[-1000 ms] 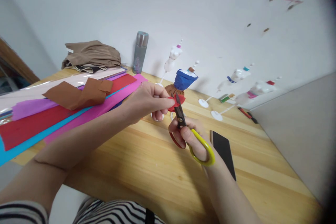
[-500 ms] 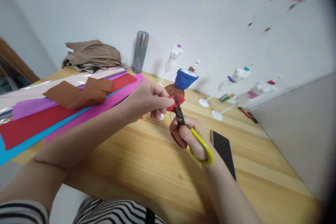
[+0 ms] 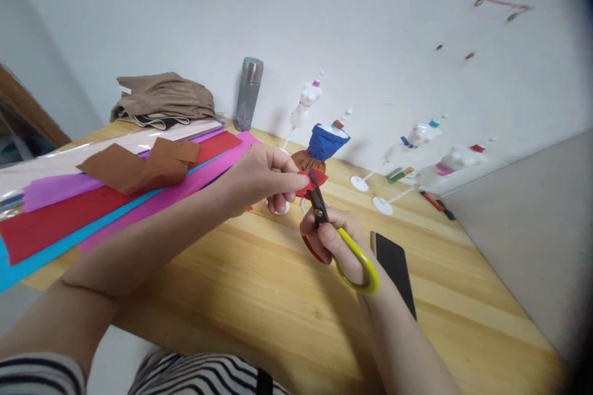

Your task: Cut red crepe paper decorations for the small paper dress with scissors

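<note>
My left hand (image 3: 273, 176) pinches a small piece of red paper (image 3: 319, 179) between thumb and fingers. Scissors (image 3: 319, 205) with dark blades and yellow and red handles are in my right hand (image 3: 333, 237), my thumb and fingers through the loops. Their blades lie at the red paper, near my left fingertips. Just behind is a small mannequin with a blue top (image 3: 327, 142) and a brown gathered skirt (image 3: 303, 160); its lower part is hidden by my hands.
Coloured paper sheets (image 3: 60, 227), with brown pieces (image 3: 125, 166) on top, cover the left side. Folded brown cloth (image 3: 164, 97) and a flask (image 3: 249, 95) stand behind. More small mannequins (image 3: 458, 159) stand right and back. A black phone (image 3: 395, 265) lies beside my right forearm.
My hands keep nearly the same place. The scissors have shifted very slightly down and to the right, with the view itself moving a little.
</note>
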{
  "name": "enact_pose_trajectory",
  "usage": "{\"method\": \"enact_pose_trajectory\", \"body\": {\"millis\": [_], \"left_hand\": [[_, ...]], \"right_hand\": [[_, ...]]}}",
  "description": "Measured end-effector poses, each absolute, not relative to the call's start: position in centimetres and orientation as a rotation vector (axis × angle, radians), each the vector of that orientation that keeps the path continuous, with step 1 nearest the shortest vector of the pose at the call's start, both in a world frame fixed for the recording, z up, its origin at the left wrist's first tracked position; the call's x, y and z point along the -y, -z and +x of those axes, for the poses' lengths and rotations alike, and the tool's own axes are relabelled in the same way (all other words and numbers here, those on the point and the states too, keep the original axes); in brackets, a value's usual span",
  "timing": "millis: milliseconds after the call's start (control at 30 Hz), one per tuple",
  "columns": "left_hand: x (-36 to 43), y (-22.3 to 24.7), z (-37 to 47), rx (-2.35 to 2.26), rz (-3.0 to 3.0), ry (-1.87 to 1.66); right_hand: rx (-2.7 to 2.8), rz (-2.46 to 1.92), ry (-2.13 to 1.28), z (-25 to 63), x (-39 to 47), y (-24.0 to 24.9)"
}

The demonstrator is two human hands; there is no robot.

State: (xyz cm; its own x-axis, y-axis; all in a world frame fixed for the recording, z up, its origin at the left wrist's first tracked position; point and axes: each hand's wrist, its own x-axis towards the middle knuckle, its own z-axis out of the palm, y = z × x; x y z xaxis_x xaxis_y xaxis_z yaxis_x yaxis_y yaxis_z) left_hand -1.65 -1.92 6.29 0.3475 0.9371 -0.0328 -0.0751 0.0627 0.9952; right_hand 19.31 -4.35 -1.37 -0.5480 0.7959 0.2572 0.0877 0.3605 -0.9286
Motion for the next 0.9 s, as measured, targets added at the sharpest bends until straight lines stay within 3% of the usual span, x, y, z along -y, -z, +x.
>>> {"method": "enact_pose_trajectory", "body": {"millis": [900], "left_hand": [[2.02,-5.93,-1.61,-0.901,1.321,-0.913]], "right_hand": [[1.826,-0.851,-1.202,18.97,4.93,0.77]]}}
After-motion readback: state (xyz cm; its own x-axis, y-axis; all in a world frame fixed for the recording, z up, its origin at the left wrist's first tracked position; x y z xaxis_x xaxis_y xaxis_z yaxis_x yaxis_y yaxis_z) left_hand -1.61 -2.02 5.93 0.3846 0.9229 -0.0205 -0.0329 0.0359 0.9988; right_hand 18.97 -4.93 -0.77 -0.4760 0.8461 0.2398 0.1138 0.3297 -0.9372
